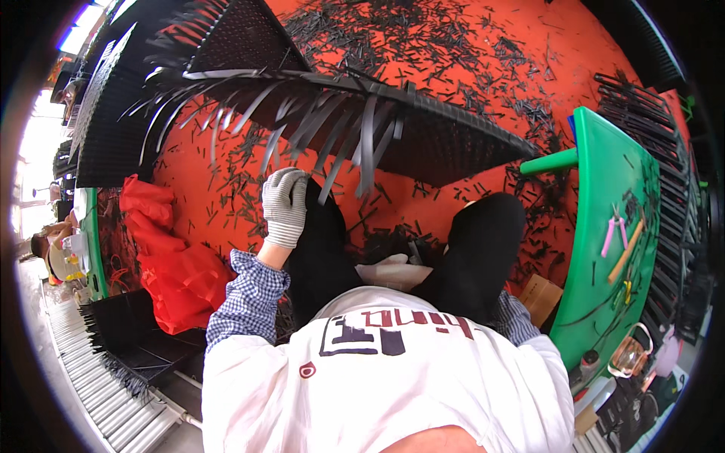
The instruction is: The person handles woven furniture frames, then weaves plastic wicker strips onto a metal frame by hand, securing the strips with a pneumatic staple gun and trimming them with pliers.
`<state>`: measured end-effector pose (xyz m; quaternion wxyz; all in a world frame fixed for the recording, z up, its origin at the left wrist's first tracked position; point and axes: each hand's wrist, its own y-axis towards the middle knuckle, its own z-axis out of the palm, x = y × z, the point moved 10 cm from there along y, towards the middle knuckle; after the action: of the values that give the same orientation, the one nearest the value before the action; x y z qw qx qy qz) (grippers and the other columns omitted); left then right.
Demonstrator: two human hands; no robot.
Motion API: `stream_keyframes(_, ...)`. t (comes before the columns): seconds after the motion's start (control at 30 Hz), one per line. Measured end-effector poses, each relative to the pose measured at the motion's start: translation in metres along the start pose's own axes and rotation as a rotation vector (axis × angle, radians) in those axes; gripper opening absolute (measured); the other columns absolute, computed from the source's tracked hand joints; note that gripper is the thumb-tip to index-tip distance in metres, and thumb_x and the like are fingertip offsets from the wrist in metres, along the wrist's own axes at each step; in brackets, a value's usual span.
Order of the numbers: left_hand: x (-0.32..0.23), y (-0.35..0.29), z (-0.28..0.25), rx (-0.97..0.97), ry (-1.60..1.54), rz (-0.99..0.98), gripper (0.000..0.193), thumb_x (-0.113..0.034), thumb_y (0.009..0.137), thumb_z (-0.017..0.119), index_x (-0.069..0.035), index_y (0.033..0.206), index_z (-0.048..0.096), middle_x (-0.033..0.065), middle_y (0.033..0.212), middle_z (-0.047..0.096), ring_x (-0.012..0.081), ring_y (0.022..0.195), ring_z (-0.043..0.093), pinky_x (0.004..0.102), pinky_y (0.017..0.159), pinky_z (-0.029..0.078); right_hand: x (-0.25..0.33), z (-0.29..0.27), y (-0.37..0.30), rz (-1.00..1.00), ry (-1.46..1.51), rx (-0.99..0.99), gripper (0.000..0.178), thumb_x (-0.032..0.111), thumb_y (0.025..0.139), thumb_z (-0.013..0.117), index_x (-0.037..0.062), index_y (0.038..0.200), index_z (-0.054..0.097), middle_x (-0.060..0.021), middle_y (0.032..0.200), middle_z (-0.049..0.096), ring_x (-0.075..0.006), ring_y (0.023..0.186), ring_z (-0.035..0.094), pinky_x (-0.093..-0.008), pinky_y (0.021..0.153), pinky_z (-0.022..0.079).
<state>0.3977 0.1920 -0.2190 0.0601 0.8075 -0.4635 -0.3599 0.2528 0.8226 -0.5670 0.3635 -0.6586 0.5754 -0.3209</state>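
Observation:
My left hand (285, 204), in a grey-and-white striped glove, is at my left knee, its fingers curled and pressed together. Its palm faces away, so anything inside the fingers is hidden. Just beyond it, a large black woven plastic panel (453, 140) stands tilted over the floor. A fringe of loose black strips (332, 124) hangs from the panel's edge toward my knees, some ends close to the glove. My right hand is out of sight; only a blue checked sleeve (515, 317) shows beside my right thigh.
Cut black strips (483, 45) litter the red floor. On my right is a green table (604, 226) with pink-handled pliers (615, 232) and a yellow stick (625, 253). Red cloth (177, 279) is heaped at left, near a roller conveyor (98, 392). A person (54, 249) is at far left.

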Motion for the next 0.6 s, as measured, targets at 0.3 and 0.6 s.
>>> stream_keyframes(0.3,-0.136,0.153,-0.201,-0.472,-0.508,0.274,0.024,-0.004,0.092,0.048,0.007,0.106,0.064,0.0133,0.100,0.065,0.0201,0.086,0.063,0.0282,0.077,0.050,0.127,-0.256,-0.269,-0.636,0.611,-1.151,0.015,0.008,0.093,0.058,-0.0024,0.102,0.064,-0.0142,0.091,0.069,-0.0242,0.080,0.066,-0.0329,0.072,0.052)
stream_keyframes(0.6,-0.054,0.211,0.040,0.768,0.361,-0.055,0.064,-0.062,0.095,0.035,-0.014,0.130,0.059,0.0103,0.131,0.060,0.0323,0.123,0.054,0.0480,0.098,0.043,0.319,-0.330,-0.383,-1.185,0.085,-1.544,0.030,0.019,0.084,0.069,0.0094,0.112,0.061,-0.0085,0.114,0.061,-0.0295,0.107,0.057,-0.0416,0.095,0.043)
